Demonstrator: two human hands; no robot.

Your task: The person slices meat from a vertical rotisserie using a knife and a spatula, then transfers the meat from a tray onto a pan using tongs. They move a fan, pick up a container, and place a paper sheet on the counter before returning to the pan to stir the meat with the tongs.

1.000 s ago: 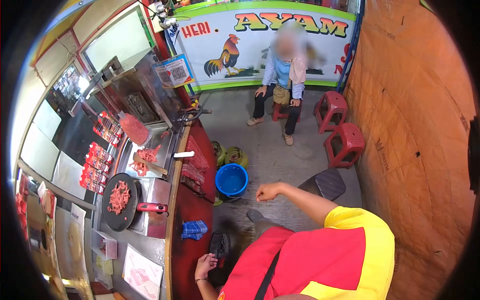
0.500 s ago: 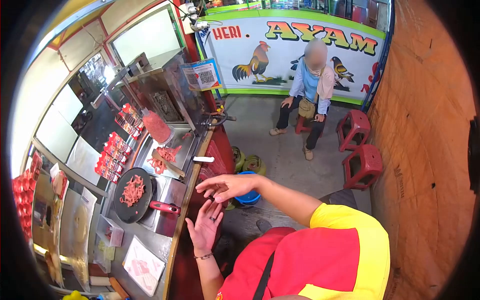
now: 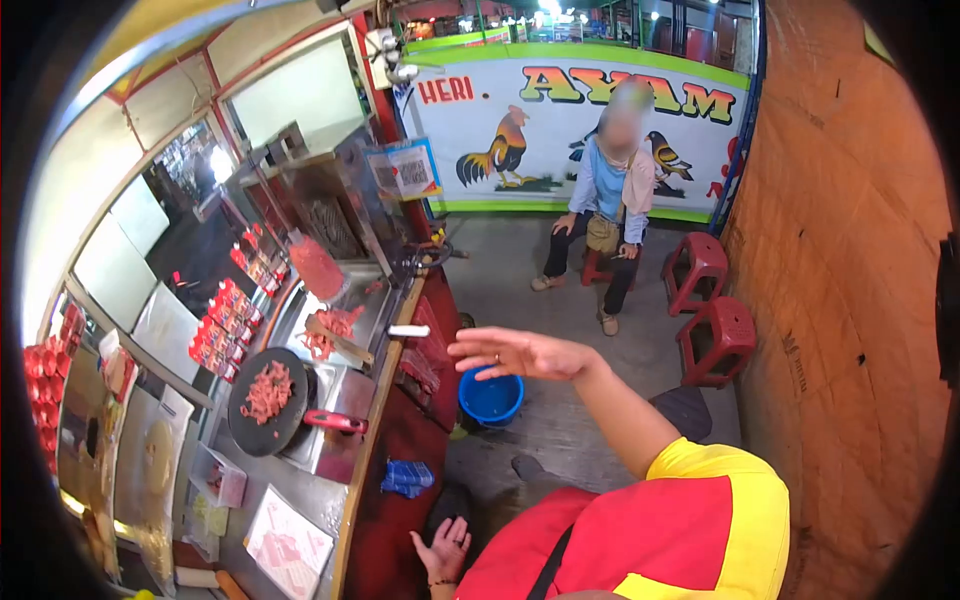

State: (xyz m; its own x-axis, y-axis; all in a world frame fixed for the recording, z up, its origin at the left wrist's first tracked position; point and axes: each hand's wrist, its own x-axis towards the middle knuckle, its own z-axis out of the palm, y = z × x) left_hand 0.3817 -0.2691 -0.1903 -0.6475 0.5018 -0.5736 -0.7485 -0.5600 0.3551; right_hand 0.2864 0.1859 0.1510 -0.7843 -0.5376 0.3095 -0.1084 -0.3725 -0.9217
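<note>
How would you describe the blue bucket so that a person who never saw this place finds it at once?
Find the long steel counter on the left, with its red front. On the floor beside that front, below the person's outstretched right hand, stands the blue bucket. It is the only round, open blue thing on the floor; the stools to its right are red.

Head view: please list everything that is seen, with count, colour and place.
pan: one, black, red handle, on counter
meat pieces: many, red, in pan
bucket: one, blue, on floor by counter
stools: two free, red, by orange wall
cloth: one, blue, at counter's side
banner: one, white, at back
seated person: one, blue top, before banner
left hand: one, open, empty, low beside counter
right hand: one, open, empty, raised near bucket
</note>
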